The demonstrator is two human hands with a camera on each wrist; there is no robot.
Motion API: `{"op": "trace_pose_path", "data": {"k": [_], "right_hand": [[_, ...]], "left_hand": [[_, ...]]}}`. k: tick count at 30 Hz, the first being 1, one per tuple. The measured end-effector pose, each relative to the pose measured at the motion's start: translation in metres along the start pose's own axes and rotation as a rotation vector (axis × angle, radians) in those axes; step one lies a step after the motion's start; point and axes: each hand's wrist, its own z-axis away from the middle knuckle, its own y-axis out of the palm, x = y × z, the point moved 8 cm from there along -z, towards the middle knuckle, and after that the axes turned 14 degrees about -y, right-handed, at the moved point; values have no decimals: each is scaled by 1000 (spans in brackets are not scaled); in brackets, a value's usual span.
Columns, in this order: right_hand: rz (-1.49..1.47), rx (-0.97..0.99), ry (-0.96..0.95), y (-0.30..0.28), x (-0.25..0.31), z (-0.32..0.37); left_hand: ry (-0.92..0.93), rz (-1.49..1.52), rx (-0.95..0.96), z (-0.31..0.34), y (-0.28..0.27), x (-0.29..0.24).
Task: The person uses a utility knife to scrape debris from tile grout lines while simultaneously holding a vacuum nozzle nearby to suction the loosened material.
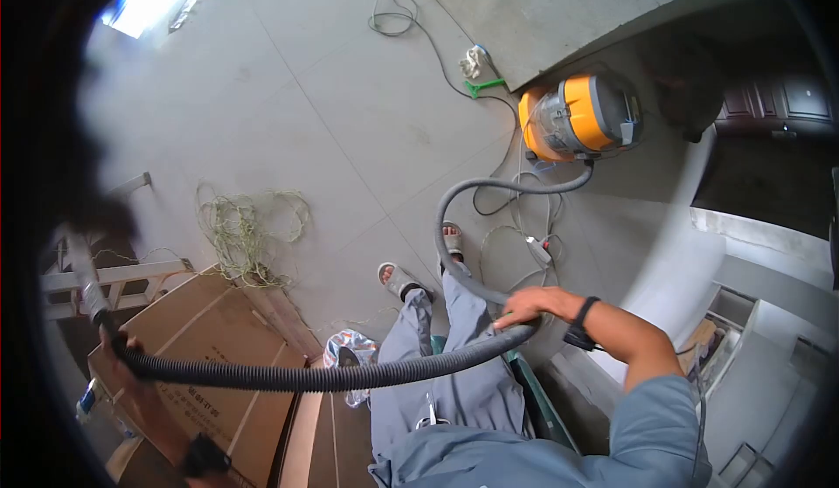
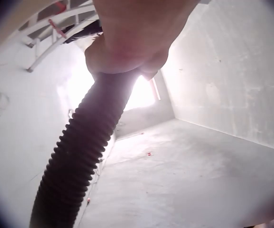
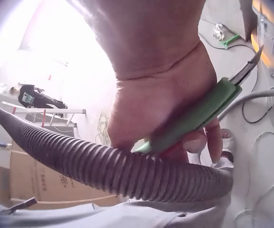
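Observation:
A dark ribbed vacuum hose (image 1: 332, 376) sweeps across in front of the person's body. At the far left my left hand (image 1: 127, 357) grips the hose near its end, where a pale tube (image 1: 86, 274) carries on upward; the left wrist view shows that hand (image 2: 132, 42) wrapped round the hose (image 2: 75, 156). My right hand (image 1: 529, 306) lies over the hose's bend. In the right wrist view, that hand (image 3: 163, 102) holds a green-handled tool with a pointed metal blade (image 3: 189, 116) across the palm, its fingers partly hidden behind the hose (image 3: 113, 166).
The orange-and-grey vacuum cleaner (image 1: 577, 121) stands on the floor by a concrete block (image 1: 594, 3). Cables (image 1: 524, 200) trail near the sandalled feet. Tangled string (image 1: 245, 230), flattened cardboard (image 1: 210, 348) and a ladder (image 1: 131, 278) lie at left. A green-handled scraper (image 1: 483, 86) lies near the vacuum.

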Motion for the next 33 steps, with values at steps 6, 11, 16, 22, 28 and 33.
{"op": "trace_pose_path", "data": {"k": [6,11,16,22,28,33], "right_hand": [[-179,37,198,99,-40,103],[-226,111,376,144,-52,144],[-337,44,428,123,-95,127],[-375,-57,486,81,-190,65],[-158,-389,333,-45,-188,6],[-115,-650,211,-120,-161,15]], "left_hand": [[-355,-133,114,-57,84,172],[-502,-373,125,-39,154,278],[-567,-544,207,-52,186,350],[-619,-708,203,-87,205,386],[-506,-785,220,-141,233,335],[-148,-1118,54,-170,284,277]]}}
